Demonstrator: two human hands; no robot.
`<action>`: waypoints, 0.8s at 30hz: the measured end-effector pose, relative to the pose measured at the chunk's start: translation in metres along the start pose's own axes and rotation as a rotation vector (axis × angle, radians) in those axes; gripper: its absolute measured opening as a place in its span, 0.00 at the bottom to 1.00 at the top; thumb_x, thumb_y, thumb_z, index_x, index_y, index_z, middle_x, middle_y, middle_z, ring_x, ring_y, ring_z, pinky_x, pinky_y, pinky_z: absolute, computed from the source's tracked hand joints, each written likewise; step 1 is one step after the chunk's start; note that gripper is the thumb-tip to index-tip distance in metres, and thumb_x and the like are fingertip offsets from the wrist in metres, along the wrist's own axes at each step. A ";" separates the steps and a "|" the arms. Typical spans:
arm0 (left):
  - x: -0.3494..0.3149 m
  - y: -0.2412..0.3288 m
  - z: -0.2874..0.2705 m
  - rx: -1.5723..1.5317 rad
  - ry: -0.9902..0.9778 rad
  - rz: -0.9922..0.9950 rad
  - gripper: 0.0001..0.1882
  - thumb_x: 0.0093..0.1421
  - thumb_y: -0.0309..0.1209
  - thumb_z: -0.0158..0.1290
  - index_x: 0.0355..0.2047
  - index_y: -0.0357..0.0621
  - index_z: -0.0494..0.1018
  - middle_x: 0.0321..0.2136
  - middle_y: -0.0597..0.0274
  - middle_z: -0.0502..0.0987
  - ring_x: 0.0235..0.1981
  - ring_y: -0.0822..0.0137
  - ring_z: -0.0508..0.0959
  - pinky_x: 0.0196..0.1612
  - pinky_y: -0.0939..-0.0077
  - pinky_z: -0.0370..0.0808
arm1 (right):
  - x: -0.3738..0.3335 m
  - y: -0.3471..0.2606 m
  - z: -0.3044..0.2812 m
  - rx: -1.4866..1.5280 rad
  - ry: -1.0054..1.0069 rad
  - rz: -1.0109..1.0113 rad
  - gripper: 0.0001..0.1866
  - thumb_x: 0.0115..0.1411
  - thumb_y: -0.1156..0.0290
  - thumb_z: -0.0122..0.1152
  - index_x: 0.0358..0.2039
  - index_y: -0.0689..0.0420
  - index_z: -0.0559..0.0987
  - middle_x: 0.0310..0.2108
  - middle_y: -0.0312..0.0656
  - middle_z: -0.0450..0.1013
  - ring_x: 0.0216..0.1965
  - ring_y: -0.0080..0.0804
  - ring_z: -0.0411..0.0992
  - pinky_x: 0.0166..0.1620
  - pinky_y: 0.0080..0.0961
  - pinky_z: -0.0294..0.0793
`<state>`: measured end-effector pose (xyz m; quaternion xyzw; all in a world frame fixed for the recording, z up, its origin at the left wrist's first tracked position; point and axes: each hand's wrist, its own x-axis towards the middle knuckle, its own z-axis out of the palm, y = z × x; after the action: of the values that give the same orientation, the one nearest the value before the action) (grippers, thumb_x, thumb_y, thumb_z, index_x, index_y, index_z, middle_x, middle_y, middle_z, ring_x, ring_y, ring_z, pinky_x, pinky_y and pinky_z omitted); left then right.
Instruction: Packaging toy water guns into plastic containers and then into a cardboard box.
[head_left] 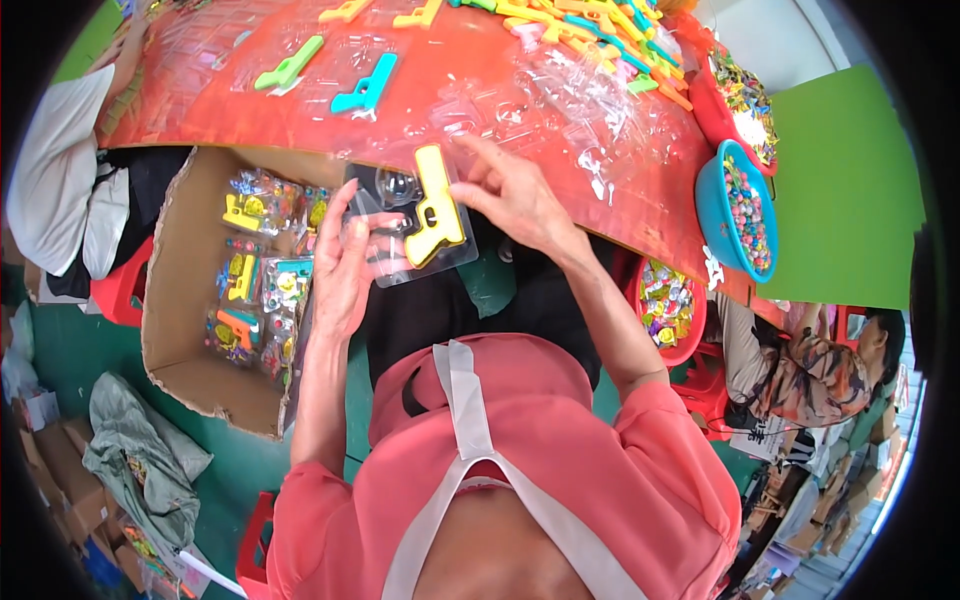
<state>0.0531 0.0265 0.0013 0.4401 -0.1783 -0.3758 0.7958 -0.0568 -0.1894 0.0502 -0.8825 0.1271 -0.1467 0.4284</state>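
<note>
A clear plastic blister tray (462, 262) with round hollows is held over my lap at the table's edge. In it lies a yellow toy pistol (434, 200), muzzle end up and grip toward me. My left hand (345, 250) grips the tray's left side, its fingers partly seen through the plastic. Just right of the pistol is my right hand (512, 192), fingers apart; its thumb side is at the pistol's edge, and whether it touches cannot be made out. On the table beyond lie a blue toy pistol (364, 86) and a green one (289, 64), each on a clear tray.
A cardboard box (165, 290) with packed toy sets stands at my left. Loose trays (590, 110) and a pile of toy pistols (600, 25) cover the red table (230, 100). At right are a blue basin (712, 215) of beads and red basins (690, 335). Other people sit left and right.
</note>
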 end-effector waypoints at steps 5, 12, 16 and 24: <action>-0.003 0.009 -0.001 0.043 0.079 0.027 0.29 0.71 0.36 0.44 0.68 0.46 0.50 0.41 0.49 0.75 0.35 0.64 0.80 0.37 0.61 0.84 | 0.019 0.031 -0.039 -0.824 0.143 -0.195 0.25 0.47 0.80 0.61 0.49 0.55 0.74 0.37 0.49 0.67 0.39 0.46 0.72 0.37 0.41 0.74; 0.032 0.027 0.010 0.019 0.084 0.071 0.27 0.71 0.32 0.44 0.67 0.47 0.51 0.41 0.50 0.76 0.35 0.63 0.80 0.36 0.61 0.85 | 0.046 0.049 -0.076 -0.758 0.128 -0.279 0.14 0.49 0.78 0.58 0.39 0.58 0.74 0.39 0.50 0.67 0.39 0.51 0.72 0.37 0.43 0.72; 0.058 0.046 0.016 0.080 0.091 0.168 0.26 0.71 0.32 0.43 0.67 0.46 0.51 0.41 0.52 0.76 0.36 0.62 0.80 0.38 0.58 0.85 | 0.038 0.062 -0.072 -0.961 0.072 -0.590 0.15 0.50 0.77 0.58 0.41 0.56 0.74 0.40 0.48 0.68 0.41 0.46 0.71 0.43 0.41 0.70; 0.126 0.054 0.039 0.210 0.102 0.145 0.27 0.69 0.32 0.47 0.65 0.45 0.52 0.39 0.50 0.76 0.33 0.61 0.80 0.35 0.61 0.84 | 0.038 0.112 -0.111 -0.899 0.124 -0.310 0.14 0.56 0.71 0.58 0.43 0.55 0.72 0.43 0.44 0.70 0.48 0.45 0.70 0.51 0.47 0.67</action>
<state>0.1355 -0.0734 0.0624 0.5257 -0.2073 -0.2739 0.7782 -0.0740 -0.3499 0.0325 -0.9785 0.0701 -0.1917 -0.0309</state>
